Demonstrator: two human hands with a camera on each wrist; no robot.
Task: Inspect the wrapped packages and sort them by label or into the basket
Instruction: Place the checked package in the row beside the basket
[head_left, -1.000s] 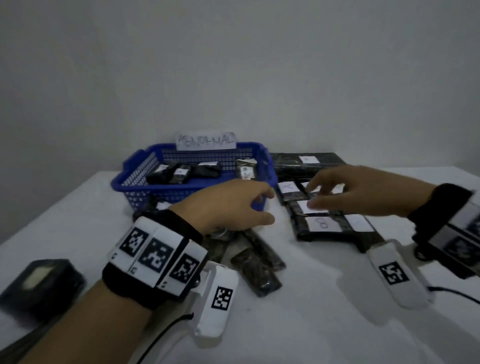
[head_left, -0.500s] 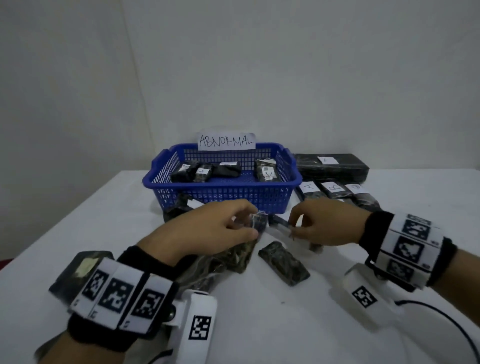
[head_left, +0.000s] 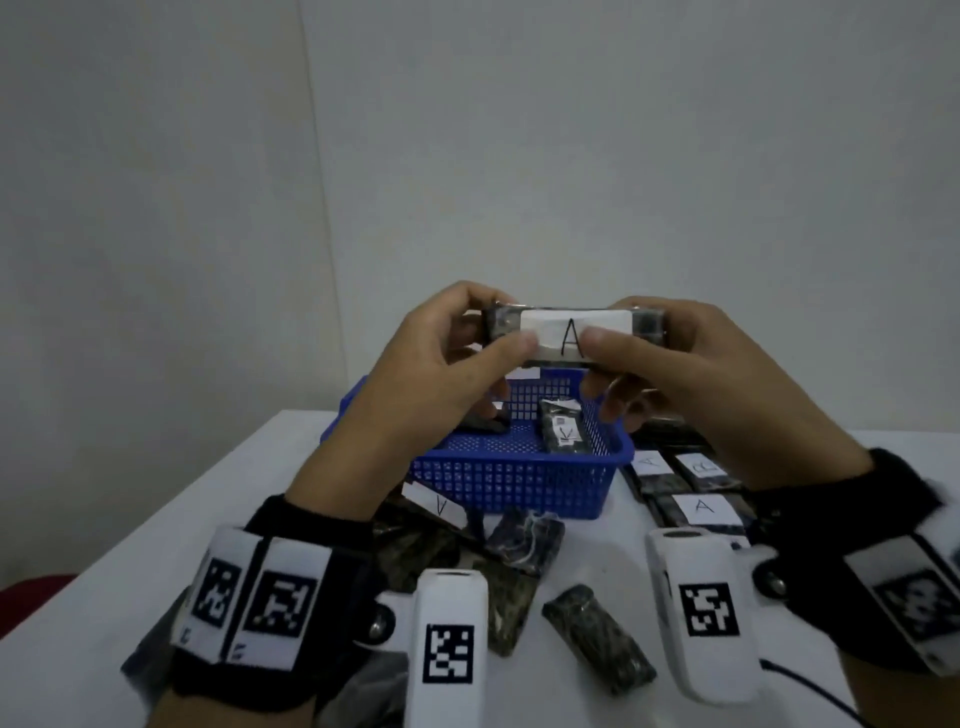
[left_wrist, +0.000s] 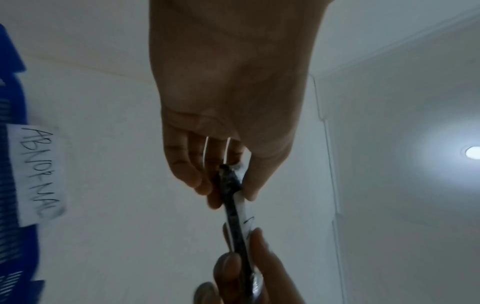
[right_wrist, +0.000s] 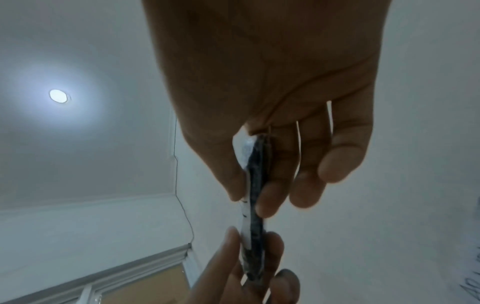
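I hold a dark wrapped package (head_left: 571, 332) in the air above the blue basket (head_left: 509, 483), its white label marked "A" facing me. My left hand (head_left: 498, 322) pinches its left end between thumb and fingers, and my right hand (head_left: 621, 325) pinches the right end the same way. The left wrist view shows the package (left_wrist: 236, 205) edge-on between my left hand's fingertips (left_wrist: 202, 185). It also appears edge-on as the package (right_wrist: 254, 195) in the right wrist view. A labelled package (head_left: 561, 431) lies inside the basket.
Several loose dark packages (head_left: 597, 636) lie on the white table (head_left: 156, 519) in front of the basket. Sorted packages with "A" labels (head_left: 701, 506) sit in rows to the basket's right. An "ABNORMAL" sign (left_wrist: 39, 174) is on the basket. A wall stands close behind.
Both hands came together on a package at the table and raised it above the basket, turning its "A" label toward me. A second ago my right hand was over the sorted rows.
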